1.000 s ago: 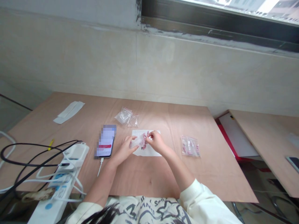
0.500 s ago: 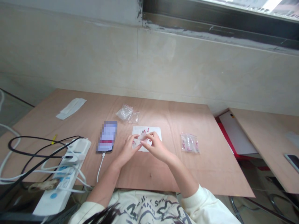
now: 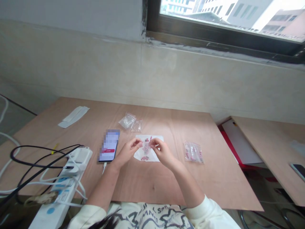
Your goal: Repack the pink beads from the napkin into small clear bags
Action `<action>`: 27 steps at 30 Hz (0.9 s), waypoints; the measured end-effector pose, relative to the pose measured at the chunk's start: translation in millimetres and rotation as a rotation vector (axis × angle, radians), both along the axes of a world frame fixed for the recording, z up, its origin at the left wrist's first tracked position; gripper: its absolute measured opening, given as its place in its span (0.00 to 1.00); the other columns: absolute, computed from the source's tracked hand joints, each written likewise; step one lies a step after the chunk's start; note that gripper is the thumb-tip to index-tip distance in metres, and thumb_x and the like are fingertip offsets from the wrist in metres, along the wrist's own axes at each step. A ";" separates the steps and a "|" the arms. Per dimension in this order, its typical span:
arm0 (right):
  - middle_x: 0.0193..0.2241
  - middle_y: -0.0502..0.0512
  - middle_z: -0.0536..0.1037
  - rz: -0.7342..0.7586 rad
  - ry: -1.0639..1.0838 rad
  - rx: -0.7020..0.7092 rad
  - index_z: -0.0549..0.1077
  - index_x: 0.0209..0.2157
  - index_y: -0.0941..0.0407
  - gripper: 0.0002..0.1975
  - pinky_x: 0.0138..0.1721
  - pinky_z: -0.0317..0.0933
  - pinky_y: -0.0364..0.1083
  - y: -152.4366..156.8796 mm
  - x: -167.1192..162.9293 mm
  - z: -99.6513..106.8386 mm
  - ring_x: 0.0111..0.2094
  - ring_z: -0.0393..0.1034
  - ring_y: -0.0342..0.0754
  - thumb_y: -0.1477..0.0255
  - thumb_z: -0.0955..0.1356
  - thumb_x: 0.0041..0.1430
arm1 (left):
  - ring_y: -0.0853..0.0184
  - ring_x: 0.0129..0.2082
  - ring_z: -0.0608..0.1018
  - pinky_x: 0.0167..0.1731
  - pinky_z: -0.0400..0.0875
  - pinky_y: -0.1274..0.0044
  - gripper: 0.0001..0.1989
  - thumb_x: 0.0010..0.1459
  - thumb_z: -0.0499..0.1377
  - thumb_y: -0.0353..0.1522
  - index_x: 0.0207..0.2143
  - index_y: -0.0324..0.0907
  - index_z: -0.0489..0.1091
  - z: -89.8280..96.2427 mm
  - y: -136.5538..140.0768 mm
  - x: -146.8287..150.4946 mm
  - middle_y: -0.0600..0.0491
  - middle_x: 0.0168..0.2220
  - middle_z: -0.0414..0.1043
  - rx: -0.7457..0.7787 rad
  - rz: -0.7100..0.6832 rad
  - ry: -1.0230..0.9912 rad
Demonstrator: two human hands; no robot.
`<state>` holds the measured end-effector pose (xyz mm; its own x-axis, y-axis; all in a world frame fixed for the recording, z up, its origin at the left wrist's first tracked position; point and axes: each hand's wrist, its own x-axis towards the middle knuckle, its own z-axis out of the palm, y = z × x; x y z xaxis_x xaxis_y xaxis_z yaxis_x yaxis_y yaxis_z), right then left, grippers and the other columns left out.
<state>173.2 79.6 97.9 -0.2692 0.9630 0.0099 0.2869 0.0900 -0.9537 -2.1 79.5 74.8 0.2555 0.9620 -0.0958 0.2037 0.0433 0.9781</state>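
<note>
Over a white sheet of paper (image 3: 155, 157), my left hand (image 3: 130, 149) and my right hand (image 3: 162, 152) face each other with pinched fingers. Stretched between their fingertips is what looks like a small clear plastic bag (image 3: 146, 147), its outline faint against the paper. Small red pieces (image 3: 144, 158) lie in a cluster on the sheet's near part, and a few more red pieces (image 3: 147, 140) are near its far edge. They are too small to name.
Clear plastic bags (image 3: 128, 121) lie beyond the sheet. To the right rests a bag with red pieces (image 3: 193, 152). On the left are a charging phone (image 3: 109, 146), a power strip (image 3: 69, 171) with tangled cables, and a folded white paper strip (image 3: 74, 116).
My hands have drawn apart, with the clear bag now between them. The red cluster on the near part of the paper has come into view. The camera has tilted up slightly.
</note>
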 end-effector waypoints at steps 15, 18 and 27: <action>0.19 0.52 0.71 -0.161 0.038 -0.220 0.66 0.22 0.58 0.01 0.28 0.59 0.44 -13.4 2.4 -14.6 0.24 0.67 0.45 0.76 0.63 0.44 | 0.67 0.34 0.71 0.35 0.62 0.78 0.11 0.51 0.54 0.38 0.30 0.40 0.68 8.8 -19.9 -8.4 0.54 0.31 0.70 0.002 -0.074 0.172; 0.17 0.50 0.68 -0.181 -0.031 -0.173 0.64 0.21 0.58 0.03 0.25 0.58 0.43 -13.2 1.3 -13.9 0.21 0.65 0.44 0.77 0.62 0.45 | 0.67 0.33 0.71 0.33 0.62 0.78 0.12 0.52 0.52 0.38 0.29 0.39 0.68 12.0 -17.8 -8.2 0.54 0.30 0.70 0.029 -0.090 0.225; 0.23 0.53 0.71 -0.150 -0.159 0.038 0.66 0.22 0.57 0.03 0.29 0.56 0.43 -7.5 3.7 -11.3 0.27 0.63 0.45 0.74 0.64 0.47 | 0.67 0.33 0.71 0.34 0.63 0.77 0.11 0.53 0.51 0.38 0.30 0.40 0.67 16.7 -8.8 -1.4 0.53 0.31 0.70 0.169 -0.065 0.304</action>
